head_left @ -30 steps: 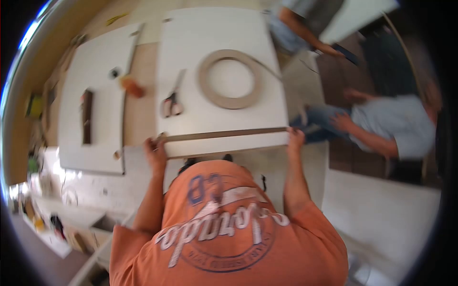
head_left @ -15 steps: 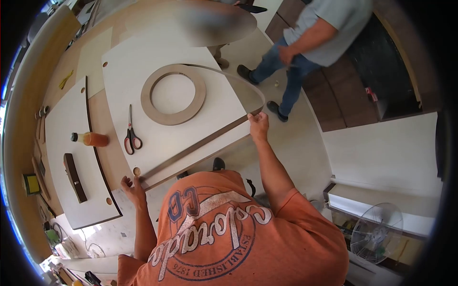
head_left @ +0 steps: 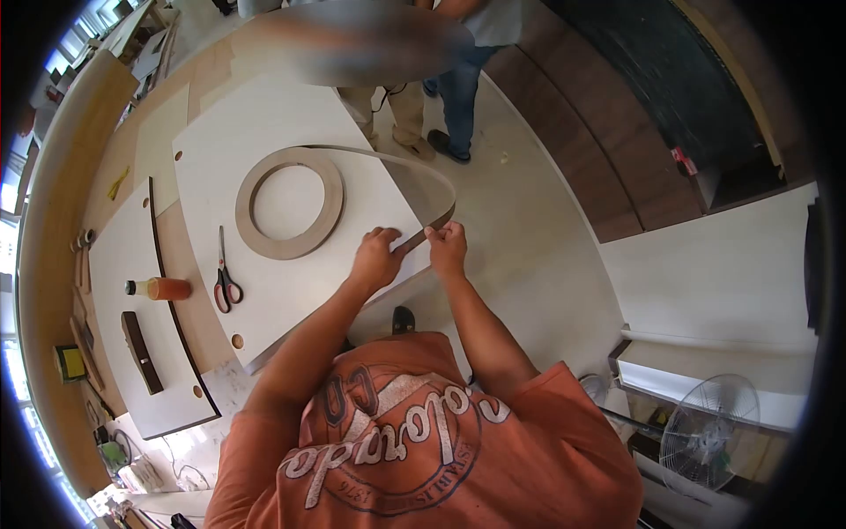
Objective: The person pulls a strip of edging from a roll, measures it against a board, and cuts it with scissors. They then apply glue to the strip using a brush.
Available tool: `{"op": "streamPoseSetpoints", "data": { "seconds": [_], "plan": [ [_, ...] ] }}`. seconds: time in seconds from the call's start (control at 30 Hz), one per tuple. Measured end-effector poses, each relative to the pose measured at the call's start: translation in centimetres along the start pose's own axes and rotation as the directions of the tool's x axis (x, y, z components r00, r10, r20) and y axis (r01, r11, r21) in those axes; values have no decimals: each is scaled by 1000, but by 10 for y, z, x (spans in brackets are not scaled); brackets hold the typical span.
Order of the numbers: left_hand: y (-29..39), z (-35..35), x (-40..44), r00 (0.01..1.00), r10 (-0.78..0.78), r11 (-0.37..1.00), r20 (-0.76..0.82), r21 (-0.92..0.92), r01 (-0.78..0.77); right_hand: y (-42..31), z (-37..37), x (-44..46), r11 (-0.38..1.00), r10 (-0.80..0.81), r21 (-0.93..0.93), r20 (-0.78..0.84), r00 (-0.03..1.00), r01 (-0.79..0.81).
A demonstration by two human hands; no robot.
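Note:
A roll of brown edge banding (head_left: 333, 204) lies flat on a white panel (head_left: 207, 189). Its free strip (head_left: 449, 201) loops out past the panel's right side and curves back to my hands. My right hand (head_left: 448, 249) pinches the strip between thumb and fingers by the panel's near right corner. Close to its left, my left hand (head_left: 376, 260) has its fingers closed on the same strip, over the panel's near edge; part of the strip is hidden under it. Scissors (head_left: 226, 280) with black and red handles lie left of the roll.
A second white panel (head_left: 115, 264) with a dark edge carries a bottle of orange liquid (head_left: 167, 288) and a dark wooden hand plane (head_left: 141, 353). People stand beyond the table, one in jeans (head_left: 460, 106). A fan (head_left: 709, 432) stands at lower right.
My left hand has moved from the panel's near left corner to beside my right hand. The strip no longer shows along the near edge. The person in jeans has moved left.

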State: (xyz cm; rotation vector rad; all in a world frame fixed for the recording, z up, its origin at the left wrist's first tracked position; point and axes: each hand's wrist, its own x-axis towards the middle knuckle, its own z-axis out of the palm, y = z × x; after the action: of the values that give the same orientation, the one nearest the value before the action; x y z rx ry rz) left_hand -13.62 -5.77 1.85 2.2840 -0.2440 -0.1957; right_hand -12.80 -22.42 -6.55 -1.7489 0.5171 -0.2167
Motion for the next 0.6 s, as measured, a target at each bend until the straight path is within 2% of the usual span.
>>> {"op": "streamPoseSetpoints", "data": {
  "seconds": [0.03, 0.1, 0.13, 0.23, 0.27, 0.33, 0.43, 0.47, 0.53, 0.6],
  "plan": [
    [9, 10, 14, 998, -50, 997, -35, 58, 52, 2, 1, 1, 1000, 17, -3, 3, 1000, -17],
    [22, 29, 27, 983, -150, 972, -105, 164, 165, 8, 3, 0, 991, 11, 135, 5, 1000, -11],
    [25, 34, 26, 982, -151, 968, -112, 186, 170, 10, 4, 0, 980, 6, 200, 8, 1000, -7],
    [9, 58, 15, 969, 81, 937, -232, 349, 5, 5, 4, 0, 950, 76, 302, 40, 996, -85],
    [8, 57, 12, 981, 94, 907, -168, 420, -15, 6, 5, 1, 949, 84, 300, 48, 995, -94],
    [4, 56, 16, 987, 96, 910, -133, 414, -33, 9, 1, 5, 952, 96, 285, 65, 993, -111],
    [8, 53, 12, 989, 96, 921, -108, 386, -47, -5, -14, 8, 979, 179, 77, 129, 975, -190],
    [7, 51, 13, 988, 106, 923, -110, 381, -56, -15, -18, 5, 995, 48, -91, 37, 998, -45],
    [8, 46, 13, 995, 71, 924, -64, 380, -42, -43, -23, -1, 879, -271, -424, -69, 960, 218],
    [7, 44, 12, 998, 56, 925, -33, 379, -39, -76, -31, 3, 649, -530, -524, 208, 822, 551]
  ]
}}
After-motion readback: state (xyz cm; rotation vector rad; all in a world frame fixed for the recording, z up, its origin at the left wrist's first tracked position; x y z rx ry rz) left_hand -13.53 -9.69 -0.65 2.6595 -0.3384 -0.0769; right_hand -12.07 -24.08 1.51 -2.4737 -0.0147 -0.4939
